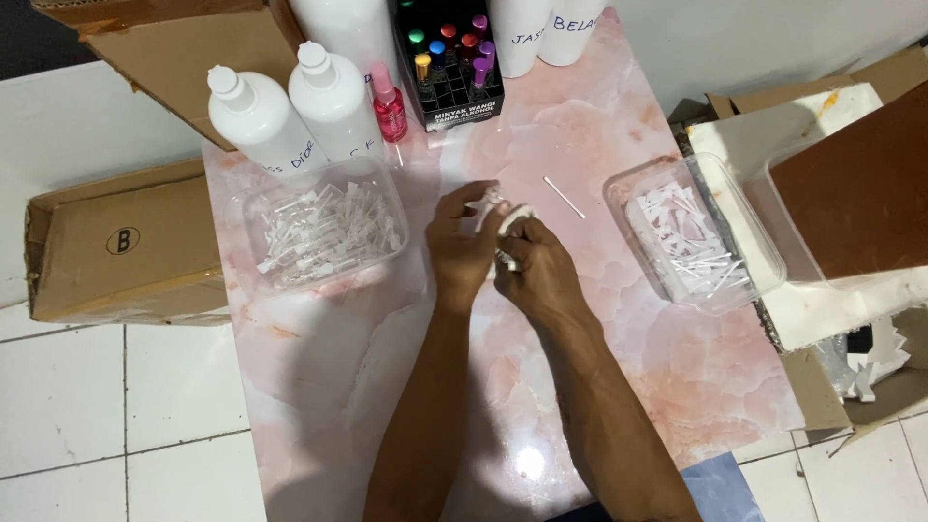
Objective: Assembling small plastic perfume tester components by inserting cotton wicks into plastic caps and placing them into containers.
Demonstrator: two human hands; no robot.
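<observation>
Both hands met over the middle of the pink marbled surface (599,126). The left hand (462,246) had its fingers pinched around a small clear vial (493,198), held just above the knuckles of the other hand. The right hand (536,271) was curled closed around a small white piece (512,220), too hidden by the fingers to tell what kind; the two hands touched each other. Just beside them, to the right, a thin white stick (564,197) lay alone on the surface. A clear tray of small clear vials (324,232) sat to the left, and a clear tray of white sticks (691,237) to the right. At the far edge stood two white squeeze bottles (290,116), a small pink spray bottle (390,106) and a black box of coloured-cap bottles (454,63).
</observation>
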